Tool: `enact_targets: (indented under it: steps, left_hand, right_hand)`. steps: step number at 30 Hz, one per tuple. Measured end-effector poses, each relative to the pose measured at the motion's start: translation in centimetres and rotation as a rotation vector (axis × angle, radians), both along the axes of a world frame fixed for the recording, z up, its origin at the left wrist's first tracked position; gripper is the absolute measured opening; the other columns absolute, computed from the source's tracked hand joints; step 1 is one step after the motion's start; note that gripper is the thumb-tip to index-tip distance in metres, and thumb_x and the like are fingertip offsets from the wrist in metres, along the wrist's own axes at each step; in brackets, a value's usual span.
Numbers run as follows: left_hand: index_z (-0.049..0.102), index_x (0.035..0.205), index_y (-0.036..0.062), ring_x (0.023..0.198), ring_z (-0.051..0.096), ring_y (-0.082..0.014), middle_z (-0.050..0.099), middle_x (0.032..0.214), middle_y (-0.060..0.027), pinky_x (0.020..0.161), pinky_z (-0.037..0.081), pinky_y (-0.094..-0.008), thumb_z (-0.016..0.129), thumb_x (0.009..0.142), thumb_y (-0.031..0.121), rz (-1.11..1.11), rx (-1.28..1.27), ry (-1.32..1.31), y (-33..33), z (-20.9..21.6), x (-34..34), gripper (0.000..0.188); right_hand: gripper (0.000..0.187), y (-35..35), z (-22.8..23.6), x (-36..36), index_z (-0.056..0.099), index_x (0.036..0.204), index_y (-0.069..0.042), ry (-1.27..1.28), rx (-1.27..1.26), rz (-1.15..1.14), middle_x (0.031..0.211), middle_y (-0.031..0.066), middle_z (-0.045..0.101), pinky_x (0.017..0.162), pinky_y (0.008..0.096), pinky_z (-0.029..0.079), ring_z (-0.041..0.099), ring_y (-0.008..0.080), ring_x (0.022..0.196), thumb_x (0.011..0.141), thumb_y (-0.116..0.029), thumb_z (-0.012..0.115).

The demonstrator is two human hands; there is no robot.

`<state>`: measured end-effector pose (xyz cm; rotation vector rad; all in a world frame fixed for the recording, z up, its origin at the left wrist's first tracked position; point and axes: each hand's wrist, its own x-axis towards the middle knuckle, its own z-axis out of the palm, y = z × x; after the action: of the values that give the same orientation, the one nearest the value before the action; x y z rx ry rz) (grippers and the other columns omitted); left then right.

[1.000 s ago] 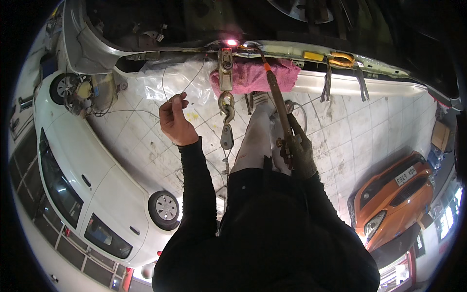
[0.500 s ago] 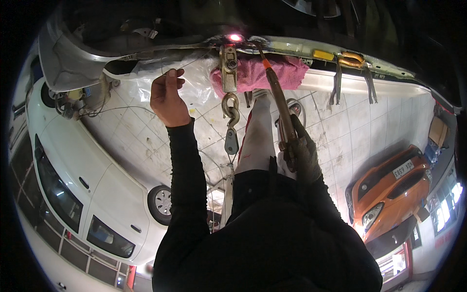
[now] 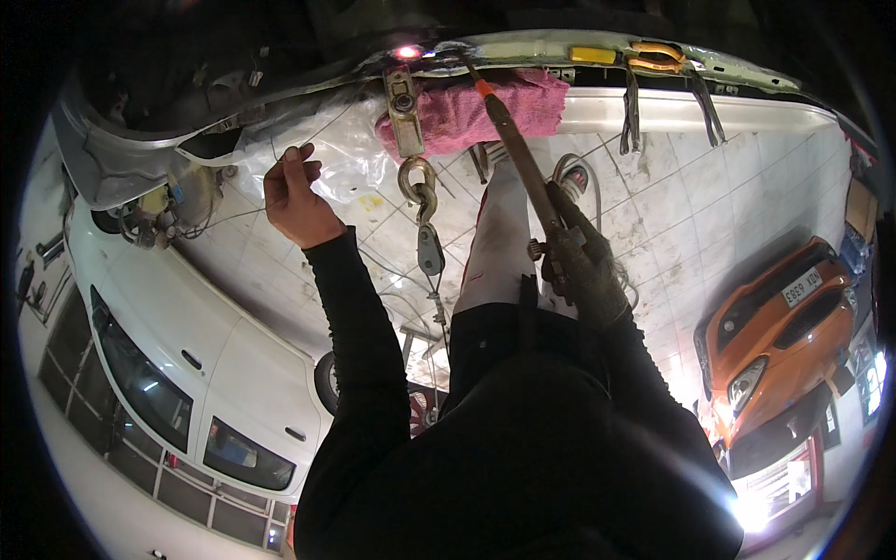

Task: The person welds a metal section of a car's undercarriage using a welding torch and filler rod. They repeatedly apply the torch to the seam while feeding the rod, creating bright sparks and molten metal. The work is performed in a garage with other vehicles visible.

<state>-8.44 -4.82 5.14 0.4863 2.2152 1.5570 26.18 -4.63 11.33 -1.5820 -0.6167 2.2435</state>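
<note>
My bare left hand (image 3: 297, 201) is closed in a pinch on a thin wire rod (image 3: 329, 126), which slants up toward the car body's edge. My gloved right hand (image 3: 588, 266) grips a long brass-coloured gas torch (image 3: 515, 140) by its valve end. The torch's tip reaches the metal edge just right of a bright glowing spot (image 3: 407, 53). Below that glow a metal pulling clamp (image 3: 403, 107) is fixed to the edge, with a hook (image 3: 417, 182) and a pulley (image 3: 430, 250) hanging from it. Behind the torch lies a pink towel (image 3: 532, 105).
Clear plastic sheeting (image 3: 350, 173) hangs beside my left hand. A yellow-handled tool (image 3: 658, 56) and a yellow block (image 3: 593, 54) rest on the car's edge. A white car (image 3: 168, 308) stands at left, an orange car (image 3: 775, 345) at right. Hoses and cable run near my legs.
The whole view has shifted, so the car edge, clamp and towel sit farther left and higher. Both hands keep their holds, and the glow persists at the edge.
</note>
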Motion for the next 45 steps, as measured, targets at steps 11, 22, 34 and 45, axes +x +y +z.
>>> enact_targets:
  steps: [11, 22, 34, 45]
  left_hand:
    - [0.067, 0.098, -0.0011, 0.073, 0.062, -0.0114, 0.076, 0.092, -0.0126, 0.07, 0.051, -0.0259, 0.072, 0.098, 0.023, -0.004, 0.008, 0.018, 0.0, 0.4, 0.6, 0.024]
    - [0.066, 0.094, -0.0002, 0.071, 0.064, -0.0109, 0.077, 0.092, -0.0134, 0.072, 0.052, -0.0248, 0.072, 0.097, 0.019, 0.009, 0.024, -0.02, 1.0, 0.0, 0.2, 0.021]
    - [0.065, 0.095, -0.0005, 0.071, 0.064, -0.0122, 0.077, 0.091, -0.0131, 0.07, 0.051, -0.0254, 0.071, 0.098, 0.02, -0.063, 0.025, -0.025, 3.1, -0.4, -2.0, 0.021]
    - [0.066, 0.096, -0.0004, 0.071, 0.064, -0.0118, 0.077, 0.089, -0.0125, 0.071, 0.052, -0.0256, 0.072, 0.097, 0.02, -0.038, 0.028, -0.077, 2.8, -0.8, -1.7, 0.022]
  right_hand:
    - [0.055, 0.0, -0.8, 0.6, 0.046, 0.155, -0.008, -0.101, 0.068, 0.057, 0.087, -0.0027, 0.062, 0.059, 0.0214, 0.044, 0.053, 0.0023, 0.071, 0.103, -0.02, 0.06]
    - [0.059, -0.5, -0.6, -0.3, 0.04, 0.158, -0.007, -0.072, 0.027, 0.008, 0.086, -0.0001, 0.064, 0.056, 0.0212, 0.044, 0.053, 0.0038, 0.063, 0.104, -0.025, 0.059]
    - [0.07, -1.7, 0.6, 0.9, 0.032, 0.16, -0.004, -0.064, -0.045, -0.101, 0.079, 0.0003, 0.06, 0.056, 0.0197, 0.046, 0.052, 0.0046, 0.06, 0.103, -0.031, 0.061]
    - [0.072, 0.1, 0.6, -0.8, 0.036, 0.158, -0.002, -0.061, -0.053, 0.009, 0.087, 0.0039, 0.065, 0.058, 0.023, 0.046, 0.056, 0.0059, 0.064, 0.101, -0.038, 0.06]
